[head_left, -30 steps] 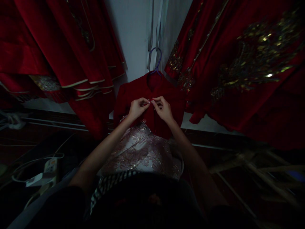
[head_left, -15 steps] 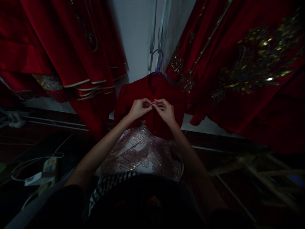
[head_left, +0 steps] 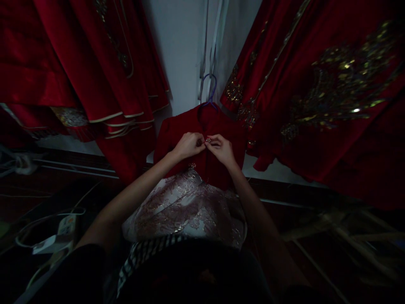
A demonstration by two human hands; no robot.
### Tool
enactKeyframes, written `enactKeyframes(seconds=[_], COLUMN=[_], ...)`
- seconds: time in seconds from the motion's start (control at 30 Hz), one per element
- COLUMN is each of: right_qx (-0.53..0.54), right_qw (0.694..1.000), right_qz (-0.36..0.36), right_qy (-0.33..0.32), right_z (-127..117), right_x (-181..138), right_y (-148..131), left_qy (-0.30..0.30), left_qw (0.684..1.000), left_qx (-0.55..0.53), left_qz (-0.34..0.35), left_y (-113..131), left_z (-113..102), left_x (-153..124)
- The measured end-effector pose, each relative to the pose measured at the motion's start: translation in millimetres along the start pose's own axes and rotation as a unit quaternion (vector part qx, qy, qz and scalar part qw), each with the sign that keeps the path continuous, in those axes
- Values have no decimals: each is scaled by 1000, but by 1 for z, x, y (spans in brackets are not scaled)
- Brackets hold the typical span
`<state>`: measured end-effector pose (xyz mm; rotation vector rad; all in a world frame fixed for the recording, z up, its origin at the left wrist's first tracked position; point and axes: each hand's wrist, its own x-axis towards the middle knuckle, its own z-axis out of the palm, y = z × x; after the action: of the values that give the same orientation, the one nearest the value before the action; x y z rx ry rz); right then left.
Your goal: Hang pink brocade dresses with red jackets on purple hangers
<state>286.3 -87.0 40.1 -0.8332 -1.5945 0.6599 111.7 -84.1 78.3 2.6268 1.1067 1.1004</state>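
My left hand [head_left: 189, 145] and my right hand [head_left: 223, 150] meet in the middle of the little red jacket [head_left: 175, 131]. The fingers of both hands are curled in tight, and the tips pinch the small shiny button [head_left: 208, 140] on the front of the jacket, a little way under its collar. I cannot see much of the button, because my fingertips hide most of it. The jacket hangs on a blue hanger [head_left: 210, 89], and the hook pokes up just above the collar. The jacket looks soft and floppy, like velvet, so I think it bends and slides about when I push it. It looks light too. The button is tiny and hard, and I think it can slip out of my fingers. So the best spot to hold is right at the button, with one hand on each front edge of the jacket. Pulling hard could rip the thread. Under the jacket hangs a pale lace skirt [head_left: 186, 207] with a shiny pattern, and it looks thin and easy to snag. To the left of the jacket hang plain red dresses [head_left: 79, 63]. To its right hangs a red dress with gold sewing [head_left: 332, 84]. Behind the jacket is a white wall [head_left: 183, 46]. Far down to the left of the jacket lies a white power strip [head_left: 65, 226] with cords.
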Motion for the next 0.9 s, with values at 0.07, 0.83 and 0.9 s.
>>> enactKeyframes(seconds=[0.07,0.83,0.9], right_qx=[11,-176,-154], right_qw=[1000,981,978], right_qz=[6,-53,-42], right_qy=[-2,63,135], right_z=[0,51,48], right_x=[0,-77,-76], right_y=[2,56,61], left_qy=[-15,196,198], left_qw=[1000,906,902], left_qx=[16,-304,-305], left_qz=[11,-221,-233], left_y=[-1,-11,-11], left_z=[-2,49,49], left_x=[2,12,13])
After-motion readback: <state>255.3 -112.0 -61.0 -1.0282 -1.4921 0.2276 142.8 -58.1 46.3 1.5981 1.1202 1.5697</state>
